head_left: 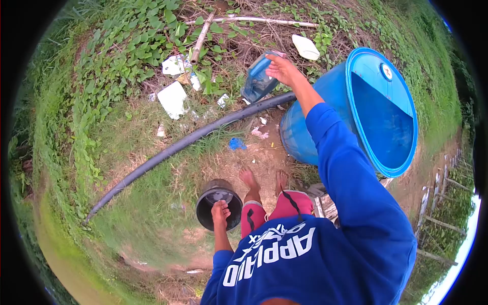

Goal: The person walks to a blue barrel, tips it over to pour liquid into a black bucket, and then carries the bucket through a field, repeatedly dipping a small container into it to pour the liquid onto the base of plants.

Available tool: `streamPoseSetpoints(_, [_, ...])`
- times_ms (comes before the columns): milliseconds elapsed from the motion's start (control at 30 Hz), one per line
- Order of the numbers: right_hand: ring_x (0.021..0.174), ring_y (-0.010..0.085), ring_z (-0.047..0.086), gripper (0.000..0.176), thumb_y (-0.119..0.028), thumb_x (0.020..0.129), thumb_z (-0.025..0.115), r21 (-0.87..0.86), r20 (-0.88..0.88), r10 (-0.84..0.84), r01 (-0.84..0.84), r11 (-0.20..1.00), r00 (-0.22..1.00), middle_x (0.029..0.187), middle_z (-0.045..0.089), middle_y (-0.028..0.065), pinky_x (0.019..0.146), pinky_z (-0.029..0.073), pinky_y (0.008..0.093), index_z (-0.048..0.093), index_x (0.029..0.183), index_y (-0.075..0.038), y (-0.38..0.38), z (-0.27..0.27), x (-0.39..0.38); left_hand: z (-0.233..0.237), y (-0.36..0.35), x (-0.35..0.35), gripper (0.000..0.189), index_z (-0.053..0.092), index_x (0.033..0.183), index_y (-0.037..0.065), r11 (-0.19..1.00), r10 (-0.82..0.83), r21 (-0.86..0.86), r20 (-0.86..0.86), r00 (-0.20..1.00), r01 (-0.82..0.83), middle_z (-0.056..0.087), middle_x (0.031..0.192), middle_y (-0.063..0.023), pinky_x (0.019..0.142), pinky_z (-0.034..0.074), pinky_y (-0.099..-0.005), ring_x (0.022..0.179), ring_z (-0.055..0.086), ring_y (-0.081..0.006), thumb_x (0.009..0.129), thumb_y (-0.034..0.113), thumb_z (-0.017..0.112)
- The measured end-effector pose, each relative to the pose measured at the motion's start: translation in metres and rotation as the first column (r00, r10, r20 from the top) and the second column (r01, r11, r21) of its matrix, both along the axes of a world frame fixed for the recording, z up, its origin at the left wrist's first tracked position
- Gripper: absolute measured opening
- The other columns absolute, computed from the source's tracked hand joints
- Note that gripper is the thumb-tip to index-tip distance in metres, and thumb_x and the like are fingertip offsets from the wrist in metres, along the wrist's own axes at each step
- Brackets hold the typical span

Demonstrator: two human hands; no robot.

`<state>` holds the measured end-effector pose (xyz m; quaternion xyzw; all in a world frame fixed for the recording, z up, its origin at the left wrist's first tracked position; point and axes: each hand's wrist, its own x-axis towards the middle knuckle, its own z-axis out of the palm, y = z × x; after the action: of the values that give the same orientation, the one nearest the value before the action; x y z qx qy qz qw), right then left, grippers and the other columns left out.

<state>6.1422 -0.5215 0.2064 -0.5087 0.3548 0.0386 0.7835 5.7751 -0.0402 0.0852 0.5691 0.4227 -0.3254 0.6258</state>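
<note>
My right hand [284, 70] reaches forward and is closed on the upper end of a translucent blue plastic jug [257, 80], held tilted above the weedy ground. Just right of that arm stands a large blue drum [315, 119], its top partly cut away, with liquid seeming to show inside. A black bucket [205, 206] is low by my left leg, its mouth facing up. Over that mouth is my left hand [220, 212], fingers curled closed; whatever they grip, perhaps a handle, does not show.
A thick black pipe [178, 146] runs across the ground to the drum. Scattered litter includes a white container [173, 99], a pale jug [305, 47] and a blue scrap [237, 144]. Sticks [203, 36] lie among vines. A wooden fence [441, 222] stands at right.
</note>
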Motion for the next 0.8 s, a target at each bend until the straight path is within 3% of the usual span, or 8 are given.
streamPoseSetpoints(100, [0.111,0.0278,0.051,0.071,-0.034,0.079,0.077,0.052,0.197,0.119,-0.132,0.99,0.973,0.133,0.04,0.017,0.091,0.048,0.0396,0.044,0.131,0.002,0.0,0.075,-0.034,-0.001,-0.009,0.034,0.032,0.063,0.101,0.01,0.996,-0.094,-0.006,0.053,0.994,0.095,0.059,0.081,-0.0005,0.057,0.049,-0.0276,0.063,0.053,-0.0113,0.089,0.039,0.055])
streamPoseSetpoints(167, [0.113,0.0227,0.054,0.058,-0.029,0.088,0.069,-0.107,0.41,0.296,-0.277,0.955,0.863,0.13,0.05,0.0127,0.089,0.05,0.0357,0.045,0.134,-0.003,-0.005,0.132,-0.083,0.003,-0.025,0.06,0.032,0.062,0.1,0.011,0.989,-0.146,-0.019,0.08,0.986,0.148,0.059,0.081,-0.0003,0.057,0.048,-0.0271,0.063,0.053,-0.0108,0.088,0.039,0.056])
streamPoseSetpoints(233, [0.116,0.0195,0.054,0.049,-0.03,0.092,0.064,-0.357,0.333,0.349,-0.225,0.907,0.876,0.129,0.053,0.008,0.091,0.049,0.0347,0.05,0.132,-0.004,-0.024,0.197,-0.148,0.009,-0.044,0.083,0.032,0.062,0.1,0.011,0.977,-0.203,-0.036,0.119,0.972,0.209,0.059,0.081,-0.0001,0.057,0.048,-0.0266,0.063,0.053,-0.0104,0.088,0.04,0.056])
streamPoseSetpoints(433, [0.095,0.0137,0.058,0.047,-0.034,0.088,0.067,-0.897,0.146,-0.201,0.215,0.385,0.969,0.105,0.065,0.0099,0.08,0.047,0.029,0.058,0.123,-0.004,-0.19,0.24,-0.347,0.041,-0.133,0.134,0.025,0.062,0.094,0.012,0.837,-0.515,0.041,0.393,0.762,0.545,0.057,0.08,0.0005,0.056,0.043,-0.0237,0.062,0.049,-0.0084,0.089,0.035,0.056])
streamPoseSetpoints(533, [0.084,0.0148,0.062,0.05,-0.038,0.086,0.067,-0.925,0.266,-0.329,0.336,0.178,0.906,0.095,0.067,0.0122,0.074,0.049,0.0302,0.061,0.117,0.0,-0.286,0.22,-0.442,0.116,-0.228,0.15,0.023,0.06,0.09,0.003,0.587,-0.757,0.553,0.634,0.159,0.591,0.056,0.078,-0.0081,0.061,0.043,-0.0323,0.067,0.054,-0.0168,0.095,0.025,0.054])
streamPoseSetpoints(633, [0.09,0.0151,0.056,0.053,-0.045,0.086,0.066,-0.96,0.071,-0.511,0.198,0.199,0.856,0.099,0.062,0.0063,0.078,0.045,0.0282,0.059,0.115,-0.002,-0.361,0.193,-0.516,0.209,-0.33,0.14,0.019,0.06,0.092,0.001,0.552,-0.672,0.613,0.728,-0.135,0.565,0.058,0.085,-0.0129,0.07,0.046,-0.0382,0.076,0.057,-0.0267,0.09,0.02,0.06])
streamPoseSetpoints(733, [0.082,0.0183,0.06,0.066,-0.056,0.081,0.065,-0.907,-0.324,-0.55,-0.089,0.411,0.77,0.101,0.064,0.0103,0.074,0.049,0.0319,0.059,0.113,0.001,-0.418,0.156,-0.555,0.259,-0.421,0.125,0.017,0.061,0.093,0.002,0.525,-0.47,0.717,0.694,-0.545,0.459,0.059,0.088,-0.0121,0.074,0.046,-0.0416,0.085,0.057,-0.0305,0.084,0.017,0.064])
streamPoseSetpoints(800, [0.081,0.0194,0.061,0.064,-0.054,0.082,0.065,-0.826,-0.246,-0.538,0.116,0.552,0.807,0.104,0.064,0.0116,0.073,0.051,0.0339,0.058,0.115,0.001,-0.411,0.136,-0.547,0.287,-0.476,0.115,0.024,0.061,0.095,0.002,0.467,-0.391,0.781,0.603,-0.695,0.415,0.059,0.091,-0.0115,0.073,0.046,-0.0427,0.087,0.056,-0.0293,0.086,0.025,0.063])
